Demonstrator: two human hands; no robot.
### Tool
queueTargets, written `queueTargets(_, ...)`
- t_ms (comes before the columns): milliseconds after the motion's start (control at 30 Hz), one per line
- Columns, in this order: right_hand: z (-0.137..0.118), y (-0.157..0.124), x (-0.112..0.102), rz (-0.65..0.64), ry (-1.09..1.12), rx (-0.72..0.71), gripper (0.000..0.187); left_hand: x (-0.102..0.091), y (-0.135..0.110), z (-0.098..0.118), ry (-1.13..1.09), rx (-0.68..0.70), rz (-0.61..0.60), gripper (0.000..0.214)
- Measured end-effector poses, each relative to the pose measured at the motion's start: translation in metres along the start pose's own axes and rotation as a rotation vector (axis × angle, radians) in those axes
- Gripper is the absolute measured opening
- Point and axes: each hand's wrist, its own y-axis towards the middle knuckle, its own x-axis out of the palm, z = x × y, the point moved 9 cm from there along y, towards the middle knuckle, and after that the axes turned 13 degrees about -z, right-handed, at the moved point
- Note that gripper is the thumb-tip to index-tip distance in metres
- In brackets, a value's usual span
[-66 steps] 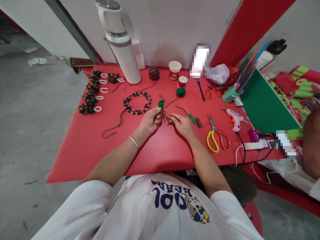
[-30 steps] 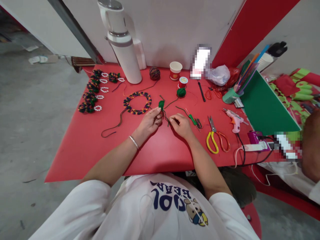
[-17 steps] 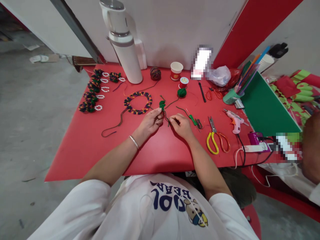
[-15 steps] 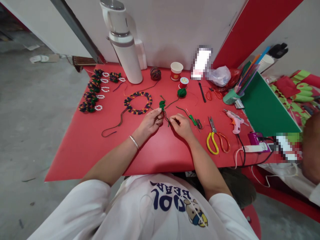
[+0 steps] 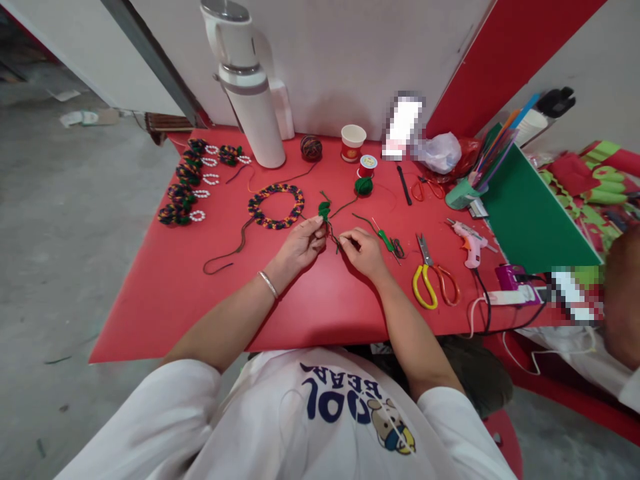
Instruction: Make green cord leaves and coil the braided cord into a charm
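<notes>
Your left hand (image 5: 302, 240) pinches the green yarn piece (image 5: 324, 211), which juts just beyond its fingertips, long axis pointing away from you. Your right hand (image 5: 365, 252), farther from it, pinches the dark strands (image 5: 332, 233) trailing between.

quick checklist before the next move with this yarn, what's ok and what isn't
1. Left hand holding the green yarn piece: ok, pinched at its near end.
2. Right hand gripping the dark strands: cannot tell; its fingertips are at them, but the contact is too small.
3. Knots tight: cannot tell, too small.
4. Green yarn ball clear of both hands: ok, lying beyond them.
5. Scissors clear of both hands: ok, lying to the right.
</notes>
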Motion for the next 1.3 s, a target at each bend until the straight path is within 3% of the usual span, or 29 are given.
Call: queueTargets(1300,-0.0025,-0.0005,-0.0002,-0.013,0.019,0.003,0.018,0.0004,-0.0009,-0.0012,-0.029,-0.026,0.021,0.031)
